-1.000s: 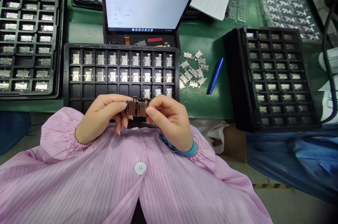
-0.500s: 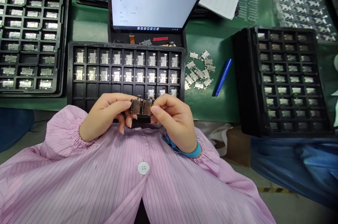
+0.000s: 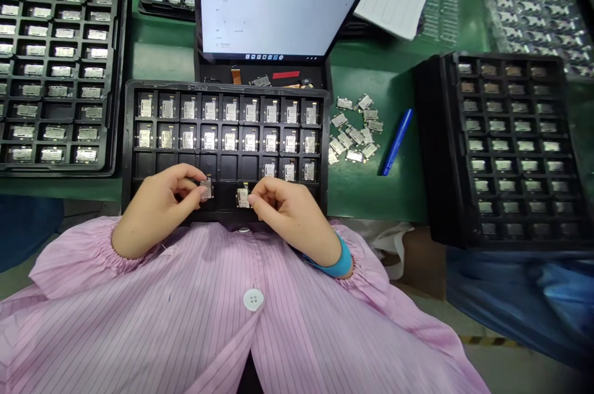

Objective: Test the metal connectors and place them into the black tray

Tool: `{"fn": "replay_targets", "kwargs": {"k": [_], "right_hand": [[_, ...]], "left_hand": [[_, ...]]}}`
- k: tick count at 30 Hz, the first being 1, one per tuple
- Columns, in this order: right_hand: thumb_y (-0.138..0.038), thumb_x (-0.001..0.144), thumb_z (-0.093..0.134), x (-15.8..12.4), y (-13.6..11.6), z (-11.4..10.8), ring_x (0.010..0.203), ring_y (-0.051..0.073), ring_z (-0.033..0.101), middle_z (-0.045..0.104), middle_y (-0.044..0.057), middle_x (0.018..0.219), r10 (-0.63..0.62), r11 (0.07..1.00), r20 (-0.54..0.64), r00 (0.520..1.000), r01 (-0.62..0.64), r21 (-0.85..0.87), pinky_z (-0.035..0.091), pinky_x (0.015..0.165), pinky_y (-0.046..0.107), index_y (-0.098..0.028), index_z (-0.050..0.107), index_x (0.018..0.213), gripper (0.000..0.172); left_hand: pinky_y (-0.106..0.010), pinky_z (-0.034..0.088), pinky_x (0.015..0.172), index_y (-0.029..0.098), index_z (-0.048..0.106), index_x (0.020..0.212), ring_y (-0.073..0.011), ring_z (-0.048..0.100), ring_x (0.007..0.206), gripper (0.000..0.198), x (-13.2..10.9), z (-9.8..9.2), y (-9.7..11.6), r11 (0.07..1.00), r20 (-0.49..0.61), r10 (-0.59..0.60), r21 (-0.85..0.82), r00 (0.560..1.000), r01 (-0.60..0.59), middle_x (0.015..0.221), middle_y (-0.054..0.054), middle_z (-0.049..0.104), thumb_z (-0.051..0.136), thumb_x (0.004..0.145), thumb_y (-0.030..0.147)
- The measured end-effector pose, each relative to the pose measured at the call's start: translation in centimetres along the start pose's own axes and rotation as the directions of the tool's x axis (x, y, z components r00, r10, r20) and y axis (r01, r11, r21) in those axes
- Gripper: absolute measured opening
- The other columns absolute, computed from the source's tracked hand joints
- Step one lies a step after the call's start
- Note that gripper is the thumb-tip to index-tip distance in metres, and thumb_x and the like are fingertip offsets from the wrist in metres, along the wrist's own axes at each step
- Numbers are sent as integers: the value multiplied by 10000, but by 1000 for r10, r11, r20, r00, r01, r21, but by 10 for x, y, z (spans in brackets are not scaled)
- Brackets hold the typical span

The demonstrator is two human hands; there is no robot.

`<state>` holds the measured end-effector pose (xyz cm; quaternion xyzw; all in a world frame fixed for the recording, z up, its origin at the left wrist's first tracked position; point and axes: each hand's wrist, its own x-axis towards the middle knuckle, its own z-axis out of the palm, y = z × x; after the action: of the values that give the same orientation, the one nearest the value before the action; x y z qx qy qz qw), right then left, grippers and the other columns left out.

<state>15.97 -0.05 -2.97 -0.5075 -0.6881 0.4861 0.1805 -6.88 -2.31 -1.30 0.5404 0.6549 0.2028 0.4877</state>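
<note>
Left hand (image 3: 160,208) pinching a silver piece (image 3: 207,187), right hand (image 3: 294,218) another piece (image 3: 242,198), partly hidden tray (image 3: 145,165) below, pen (image 3: 398,141) off right, cut-off screen (image 3: 278,4) ahead

soft, even light of moderate brightness covers the left grip (image 3: 162,199) and right grip (image 3: 290,211), while the screen (image 3: 288,4) beyond them glows pale. right of the grips, the tray stack's (image 3: 443,159) side sinks into darkness; farther out, wide-angle stretch bends shapes and the blue cloth (image 3: 505,301) looks blurred.
</note>
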Motion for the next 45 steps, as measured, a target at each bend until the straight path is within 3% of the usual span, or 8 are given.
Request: {"fn": "replay_targets", "kwargs": {"k": [8, 19, 22, 25, 27, 30, 34, 45], "right_hand": [[-229, 866, 548, 2, 1, 10, 522, 108, 497, 593, -19, 590, 32, 999, 34, 999, -30, -38, 342, 509, 242, -187, 585, 710, 165], [-260, 852, 590, -5, 7, 4, 538, 119, 494, 573, -26, 576, 101, 971, -78, 992, -116, -211, 310, 538, 263, -199, 540, 648, 219], [-294, 857, 622, -4, 10, -2, 569, 138, 512, 584, -17, 608, 49, 956, -211, 976, -108, -273, 332, 562, 276, -202, 570, 707, 184], [-205, 868, 590, 0, 17, -11, 735, 189, 576, 620, 35, 784, -93, 916, -419, 903, -87, -391, 391, 646, 302, -192, 613, 865, 27], [-165, 863, 571, 2, 21, -17, 850, 229, 586, 614, 80, 906, -133, 877, -472, 872, -118, -465, 418, 701, 328, -175, 624, 924, 80], [-162, 856, 574, 4, 27, -25, 861, 246, 577, 583, 100, 967, -90, 855, -440, 893, -158, -494, 437, 718, 354, -168, 624, 947, 104], [-156, 835, 602, 4, 32, -30, 832, 239, 568, 550, 90, 962, -56, 877, -362, 931, -127, -463, 455, 733, 368, -177, 616, 926, 94], [-103, 833, 555, 0, 37, -31, 833, 209, 568, 564, 67, 953, -160, 932, -312, 937, 40, -360, 466, 744, 355, -206, 538, 874, 113]], "left_hand": [[-267, 478, 632, 202, 629, 959, -175, 659, 752, 158, 4, 16, 4, 982, 81, 127, 126, 989, -137, 819, -25, 702, 593, 866, 324], [-278, 405, 585, 209, 583, 950, -150, 584, 617, 119, 7, 31, 6, 939, 110, 157, 292, 981, -183, 699, 21, 632, 568, 873, 297], [-284, 344, 555, 209, 566, 922, -152, 534, 573, 143, 8, 31, 10, 886, 97, 151, 429, 984, -178, 612, 48, 548, 597, 866, 336], [-284, 343, 557, 202, 565, 935, -155, 535, 597, 165, 13, 38, 22, 865, 88, 202, 451, 975, -220, 618, 48, 526, 617, 868, 343], [-288, 370, 589, 198, 579, 959, -162, 562, 662, 144, 21, 48, 33, 834, 88, 290, 466, 953, -297, 701, 27, 572, 619, 873, 306], [-305, 401, 642, 181, 598, 1002, -198, 606, 817, 143, 36, 67, 48, 741, 78, 386, 568, 919, -359, 916, -34, 628, 611, 884, 259], [-319, 401, 608, 146, 597, 1038, -229, 623, 836, 201, 51, 81, 58, 669, 70, 338, 684, 939, -292, 1051, -82, 606, 626, 884, 272], [-311, 401, 663, 188, 548, 867, -193, 578, 813, 120, 59, 79, 48, 749, 53, 465, 509, 884, -425, 913, -19, 594, 655, 819, 162]]}}
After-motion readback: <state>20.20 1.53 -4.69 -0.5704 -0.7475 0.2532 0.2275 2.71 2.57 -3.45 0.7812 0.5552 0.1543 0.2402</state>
